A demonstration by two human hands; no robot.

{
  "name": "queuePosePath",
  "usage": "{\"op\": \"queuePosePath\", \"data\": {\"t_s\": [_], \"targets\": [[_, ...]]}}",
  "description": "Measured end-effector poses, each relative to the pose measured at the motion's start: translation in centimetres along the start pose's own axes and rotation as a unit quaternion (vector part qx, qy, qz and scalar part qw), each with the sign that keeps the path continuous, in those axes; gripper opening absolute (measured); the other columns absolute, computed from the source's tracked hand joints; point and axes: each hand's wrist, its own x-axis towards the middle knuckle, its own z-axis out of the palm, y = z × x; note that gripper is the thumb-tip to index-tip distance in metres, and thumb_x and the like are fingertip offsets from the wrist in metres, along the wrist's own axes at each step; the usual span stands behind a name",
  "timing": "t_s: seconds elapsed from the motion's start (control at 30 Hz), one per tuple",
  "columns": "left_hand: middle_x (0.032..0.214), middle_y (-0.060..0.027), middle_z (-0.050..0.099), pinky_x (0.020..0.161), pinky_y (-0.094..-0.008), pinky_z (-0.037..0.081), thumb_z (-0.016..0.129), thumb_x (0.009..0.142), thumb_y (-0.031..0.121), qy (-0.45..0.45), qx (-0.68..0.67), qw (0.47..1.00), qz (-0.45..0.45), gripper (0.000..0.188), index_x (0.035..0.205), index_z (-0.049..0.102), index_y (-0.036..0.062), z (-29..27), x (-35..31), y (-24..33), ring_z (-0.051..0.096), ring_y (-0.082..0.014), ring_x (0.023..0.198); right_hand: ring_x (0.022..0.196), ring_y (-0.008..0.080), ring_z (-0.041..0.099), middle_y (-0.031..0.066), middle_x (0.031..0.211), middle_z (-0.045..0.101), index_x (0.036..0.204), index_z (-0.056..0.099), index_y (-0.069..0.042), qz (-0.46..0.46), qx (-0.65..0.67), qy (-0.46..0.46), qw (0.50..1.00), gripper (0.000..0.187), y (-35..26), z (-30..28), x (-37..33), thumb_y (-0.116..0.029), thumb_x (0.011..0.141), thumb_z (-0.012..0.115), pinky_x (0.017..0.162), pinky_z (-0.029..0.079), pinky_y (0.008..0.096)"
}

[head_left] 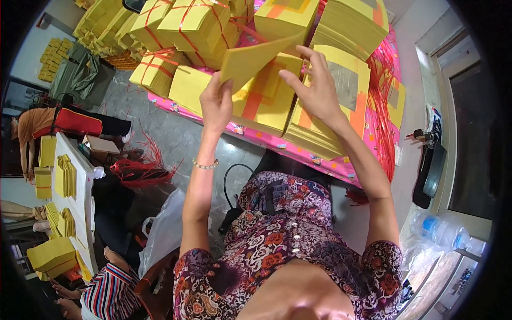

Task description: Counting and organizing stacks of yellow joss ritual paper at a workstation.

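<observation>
My left hand (217,102) grips the near left edge of a thin stack of yellow paper (250,61), thumb on top. The paper is lifted and tilted above the table, its far right corner bending upward. Close to that corner is my right hand (318,88), its thumb and fingers apart with nothing between them. Beneath the lifted paper lies a yellow paper stack (269,109) with an orange strip on top. To its right stands another tall yellow stack (344,80) bearing a grey square and an orange strip.
Bundles tied with red string (194,24) stand at the back left of the pink table cover (261,134). Loose red strings (381,101) hang at the right edge. People work at a white table (80,186) on the left. A plastic bottle (440,230) is at the right.
</observation>
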Motion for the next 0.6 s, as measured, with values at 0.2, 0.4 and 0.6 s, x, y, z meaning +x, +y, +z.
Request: {"op": "queuePosePath", "data": {"t_s": [0.2, 0.4, 0.6], "targets": [[0.109, -0.0053, 0.061, 0.087, -0.0242, 0.044, 0.052, 0.092, 0.002, -0.011, -0.332, 0.941, -0.056, 0.028, 0.119, 0.053, -0.0020, -0.4, 0.4, 3.1, 0.057, -0.0108, 0.099, 0.131, 0.0337, 0.033, 0.0251, 0.137, 0.036, 0.139, 0.019, 0.006, 0.088, 0.208, -0.091, 0.970, 0.101, 1.5, 0.2, 0.2, -0.042, 0.072, 0.077, 0.102, 0.035, 0.0451], [0.112, -0.0062, 0.061, 0.090, -0.0267, 0.044, 0.055, 0.092, 0.005, -0.072, -0.381, 0.919, -0.075, 0.031, 0.122, 0.052, -0.0004, 0.7, 0.1, 5.2, 0.056, -0.0117, 0.103, 0.124, 0.0239, 0.041, 0.0177, 0.134, 0.039, 0.139, 0.023, 0.004, 0.099, 0.403, -0.179, 0.892, 0.096, -0.8, -0.9, 0.2, -0.026, 0.070, 0.082, 0.103, 0.036, 0.0367], [0.114, -0.0082, 0.056, 0.089, -0.0325, 0.043, 0.065, 0.085, 0.012, -0.010, -0.013, 0.998, 0.060, 0.038, 0.117, 0.050, -0.0005, 2.4, 0.7, 5.6, 0.054, -0.0184, 0.103, 0.110, 0.0180, 0.053, 0.0114, 0.121, 0.055, 0.129, 0.041, 0.002, 0.140, 0.374, -0.143, 0.905, 0.068, -1.1, -2.4, -0.8, -0.017, 0.075, 0.076, 0.095, 0.042, 0.0315]]}}
